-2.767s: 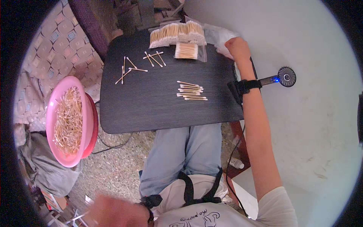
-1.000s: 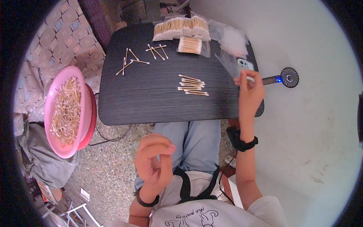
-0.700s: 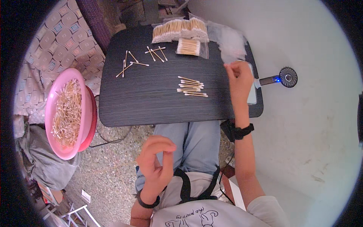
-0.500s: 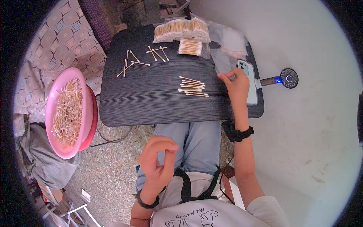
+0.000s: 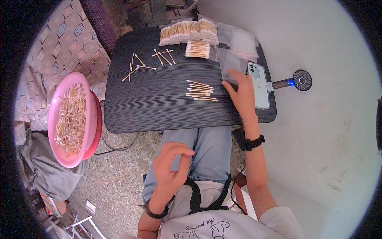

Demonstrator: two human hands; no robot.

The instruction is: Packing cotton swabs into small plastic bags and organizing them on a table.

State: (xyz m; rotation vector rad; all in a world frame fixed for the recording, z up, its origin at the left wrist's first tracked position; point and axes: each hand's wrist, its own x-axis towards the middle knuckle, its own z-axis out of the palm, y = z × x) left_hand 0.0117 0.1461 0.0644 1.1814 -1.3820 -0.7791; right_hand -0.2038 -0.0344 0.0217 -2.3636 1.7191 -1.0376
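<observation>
My right hand (image 5: 243, 93) hovers over the right side of the black table (image 5: 151, 107), thumb and fingers spread, with nothing visible between them. It is nearest a clear plastic bag (image 5: 231, 63) and a pale phone (image 5: 260, 89). To its left lies a small loose row of cotton swabs (image 5: 201, 91). My left hand (image 5: 171, 169) is held above my lap, its fingers curled and the thumb meeting them; no object shows in it. Farther back sits a clear bag of swabs (image 5: 197, 49), in front of several more filled bags (image 5: 187, 32).
A pink basin (image 5: 90, 119) heaped with loose swabs stands left of the table. Several swabs (image 5: 133, 67) lie scattered at the table's far left. More clear plastic bags (image 5: 240, 42) lie at the back right. A small fan (image 5: 302, 80) juts out beside the phone, near the pale wall (image 5: 330, 139).
My right hand has gone from closed fingers to spread ones and shifted slightly left. My left hand has moved a little to the right, still curled.
</observation>
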